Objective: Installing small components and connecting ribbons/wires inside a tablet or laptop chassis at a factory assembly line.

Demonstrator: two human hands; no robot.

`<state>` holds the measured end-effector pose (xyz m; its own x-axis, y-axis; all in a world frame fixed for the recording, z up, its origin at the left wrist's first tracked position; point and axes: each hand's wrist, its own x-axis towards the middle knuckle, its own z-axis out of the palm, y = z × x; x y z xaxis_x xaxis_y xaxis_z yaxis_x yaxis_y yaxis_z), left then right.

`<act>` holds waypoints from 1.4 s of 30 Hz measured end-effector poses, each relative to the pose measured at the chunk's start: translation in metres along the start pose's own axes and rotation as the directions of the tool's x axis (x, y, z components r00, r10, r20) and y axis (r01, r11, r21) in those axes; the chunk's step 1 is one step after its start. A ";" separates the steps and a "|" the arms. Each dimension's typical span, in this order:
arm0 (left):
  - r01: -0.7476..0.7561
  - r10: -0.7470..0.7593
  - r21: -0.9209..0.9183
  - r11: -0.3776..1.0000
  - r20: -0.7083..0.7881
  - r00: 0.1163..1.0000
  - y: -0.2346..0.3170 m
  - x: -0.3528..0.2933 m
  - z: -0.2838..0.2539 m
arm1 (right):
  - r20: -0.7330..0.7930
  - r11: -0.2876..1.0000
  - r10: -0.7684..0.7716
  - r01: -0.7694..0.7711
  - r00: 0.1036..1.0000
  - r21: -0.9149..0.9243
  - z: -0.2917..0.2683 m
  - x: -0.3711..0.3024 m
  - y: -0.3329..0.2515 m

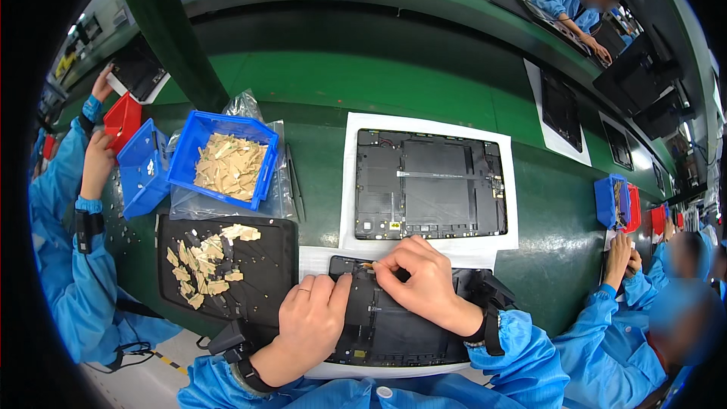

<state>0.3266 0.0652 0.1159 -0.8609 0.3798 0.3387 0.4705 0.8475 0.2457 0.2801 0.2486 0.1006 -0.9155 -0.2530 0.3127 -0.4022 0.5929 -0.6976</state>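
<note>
An opened black tablet shell (409, 329) lies in front of me on a white sheet. My left hand (309, 322) rests at its left edge, fingers bent and held together, pressing on the rim. Above the shell's upper left corner, my right hand (420, 280) pinches thumb and forefinger at a small tan piece (368, 266), mostly covered by the fingertips. To the left is a black tray (273, 273) with loose tan pieces (198, 261) scattered over it. Beyond my hands, a second opened tablet shell (432, 189) lies on another white sheet (350, 182).
A blue bin (185, 178) full of tan pieces stands behind the tray on a clear plastic bag, with dark tweezers (294, 182) beside it. Another blue bin (144, 170) and a red bin (123, 119) are farther left. Co-workers sit on both sides; a green post (170, 30) rises at back left.
</note>
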 end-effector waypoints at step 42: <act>-0.014 0.014 -0.010 1.000 -0.021 1.000 -0.002 0.003 0.002 | -0.026 0.999 -0.042 0.042 0.999 0.003 0.003 0.000 0.001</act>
<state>0.3225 0.0654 0.1143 -0.8500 0.3840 0.3608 0.4847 0.8382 0.2498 0.2798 0.2474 0.0979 -0.8972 -0.2577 0.3586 -0.4405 0.5797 -0.6855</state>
